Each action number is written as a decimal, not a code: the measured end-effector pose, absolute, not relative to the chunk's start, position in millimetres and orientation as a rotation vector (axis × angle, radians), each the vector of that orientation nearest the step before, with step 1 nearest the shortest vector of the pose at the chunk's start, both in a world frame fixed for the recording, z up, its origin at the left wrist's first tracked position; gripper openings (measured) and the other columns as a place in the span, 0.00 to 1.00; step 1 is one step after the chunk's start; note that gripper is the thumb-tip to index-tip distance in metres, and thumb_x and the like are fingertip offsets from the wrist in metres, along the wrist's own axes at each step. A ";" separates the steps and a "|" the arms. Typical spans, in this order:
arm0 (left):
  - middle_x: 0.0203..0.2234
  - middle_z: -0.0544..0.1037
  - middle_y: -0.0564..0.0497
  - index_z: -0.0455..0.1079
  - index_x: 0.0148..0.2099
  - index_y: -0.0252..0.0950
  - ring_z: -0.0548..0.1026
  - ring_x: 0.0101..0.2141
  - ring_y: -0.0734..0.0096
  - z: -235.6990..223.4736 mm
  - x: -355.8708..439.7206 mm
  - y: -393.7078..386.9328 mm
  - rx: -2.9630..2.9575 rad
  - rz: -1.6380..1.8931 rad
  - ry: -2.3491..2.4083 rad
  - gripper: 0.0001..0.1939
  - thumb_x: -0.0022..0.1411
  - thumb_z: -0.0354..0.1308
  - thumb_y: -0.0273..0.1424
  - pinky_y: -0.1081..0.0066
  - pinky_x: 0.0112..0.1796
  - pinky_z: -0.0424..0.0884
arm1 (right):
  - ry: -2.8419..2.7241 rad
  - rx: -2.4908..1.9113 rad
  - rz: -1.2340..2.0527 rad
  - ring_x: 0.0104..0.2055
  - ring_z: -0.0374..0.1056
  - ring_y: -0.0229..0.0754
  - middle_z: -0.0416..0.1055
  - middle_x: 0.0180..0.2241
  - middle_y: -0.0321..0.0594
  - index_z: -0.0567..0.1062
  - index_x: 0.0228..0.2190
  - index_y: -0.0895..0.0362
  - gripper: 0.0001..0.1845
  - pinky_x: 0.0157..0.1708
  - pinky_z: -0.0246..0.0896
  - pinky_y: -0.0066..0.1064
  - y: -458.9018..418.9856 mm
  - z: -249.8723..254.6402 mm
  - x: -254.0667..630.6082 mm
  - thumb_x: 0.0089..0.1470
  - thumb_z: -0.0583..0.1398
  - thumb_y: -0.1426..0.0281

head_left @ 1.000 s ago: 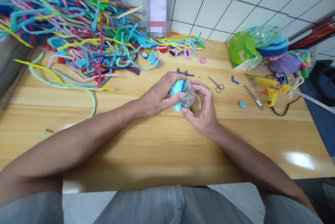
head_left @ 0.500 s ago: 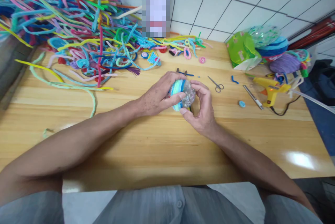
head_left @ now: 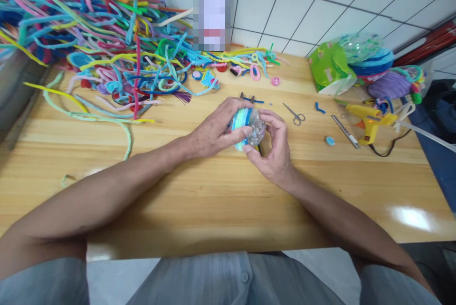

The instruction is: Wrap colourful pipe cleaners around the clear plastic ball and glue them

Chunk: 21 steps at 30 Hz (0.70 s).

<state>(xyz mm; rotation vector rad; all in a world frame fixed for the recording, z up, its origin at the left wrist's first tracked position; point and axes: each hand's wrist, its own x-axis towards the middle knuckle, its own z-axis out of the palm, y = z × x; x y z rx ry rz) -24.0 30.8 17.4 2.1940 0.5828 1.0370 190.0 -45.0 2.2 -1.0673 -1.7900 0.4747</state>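
Observation:
Between my hands is a clear ball [head_left: 257, 127] with bands of green, light-blue and dark-blue pipe cleaner around its left side. My left hand [head_left: 223, 127] is closed round the banded side, its thumb lying across the front. My right hand [head_left: 276, 148] grips the bare clear side, thumb at the lower edge and fingers at the upper right. Just behind the ball, dark plier tips [head_left: 247, 98] show beside a short blue pipe cleaner piece; the rest of that tool is mostly hidden. Small scissors [head_left: 295, 115] lie to the right of my hands.
A big heap of coloured pipe cleaners [head_left: 107, 48] covers the back left. On the right are a yellow glue gun [head_left: 370, 119], a craft knife [head_left: 345, 131], a small blue disc [head_left: 329, 140] and a green package [head_left: 329, 68]. A blurred-out upright object [head_left: 213, 10] leans against the tiled wall.
My right thumb has shifted slightly left along the ball's lower edge. Both hands keep their hold, and the view has moved very slightly.

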 end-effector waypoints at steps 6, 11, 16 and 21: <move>0.59 0.77 0.39 0.67 0.67 0.40 0.76 0.60 0.53 14.2 -23.0 31.5 2.185 1.058 0.586 0.26 0.79 0.54 0.51 0.52 0.62 0.74 | -1.785 -1.051 0.483 0.73 0.63 0.60 0.63 0.68 0.52 0.62 0.66 0.45 0.37 0.69 0.68 0.63 -45.1 1.6 190.0 0.61 0.70 0.61; 0.58 0.77 0.39 0.66 0.67 0.40 0.76 0.59 0.54 12.1 -23.0 32.3 2.183 1.093 0.555 0.25 0.79 0.56 0.49 0.54 0.62 0.74 | -1.778 -1.010 0.497 0.73 0.64 0.60 0.63 0.68 0.53 0.62 0.67 0.47 0.39 0.68 0.69 0.63 -44.9 2.1 190.4 0.61 0.70 0.63; 0.58 0.76 0.40 0.66 0.67 0.40 0.77 0.59 0.55 11.4 -23.2 32.5 2.188 1.104 0.552 0.24 0.79 0.57 0.48 0.54 0.61 0.75 | -1.809 -1.035 0.474 0.72 0.64 0.62 0.65 0.68 0.53 0.62 0.66 0.47 0.39 0.68 0.69 0.65 -44.0 3.1 191.9 0.61 0.71 0.61; 0.57 0.77 0.40 0.67 0.67 0.40 0.77 0.58 0.55 10.7 -23.7 34.1 2.167 1.111 0.529 0.24 0.78 0.58 0.48 0.55 0.61 0.75 | -1.797 -1.040 0.457 0.72 0.65 0.62 0.65 0.67 0.53 0.63 0.67 0.47 0.38 0.68 0.69 0.65 -45.0 2.3 191.4 0.61 0.70 0.61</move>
